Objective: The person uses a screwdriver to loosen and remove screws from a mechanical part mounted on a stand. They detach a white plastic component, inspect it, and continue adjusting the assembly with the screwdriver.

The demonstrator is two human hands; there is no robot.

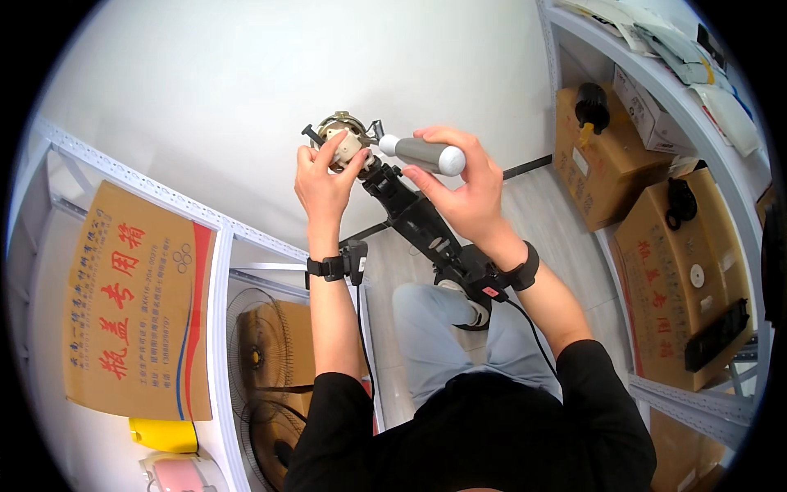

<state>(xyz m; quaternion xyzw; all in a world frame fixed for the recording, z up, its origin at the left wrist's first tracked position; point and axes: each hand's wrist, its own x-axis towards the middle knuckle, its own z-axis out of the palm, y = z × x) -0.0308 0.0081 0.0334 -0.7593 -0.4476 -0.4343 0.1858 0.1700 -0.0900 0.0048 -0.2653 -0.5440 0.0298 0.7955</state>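
Observation:
A fan motor assembly (pixel 340 123) with a round metal rim sits at the top of a black pole stand (pixel 418 221), against the white wall. My left hand (pixel 322 184) pinches a beige plastic block (pixel 348 149) on the motor between thumb and fingers. A dark knob (pixel 311 134) sticks out just above those fingers. My right hand (pixel 471 180) is closed around a thick grey cylindrical tool (pixel 422 153) with white ends. Its far end lies close to the motor's right side; whether it touches cannot be told.
On the left, a rack holds a large cardboard box (pixel 139 303), with wire fan guards (pixel 261 353) beside it. Right-hand shelves carry more cardboard boxes (pixel 611 156), a black motor part (pixel 592 108) and packets (pixel 680 53). Cabled devices (pixel 354 261) are strapped to both my wrists.

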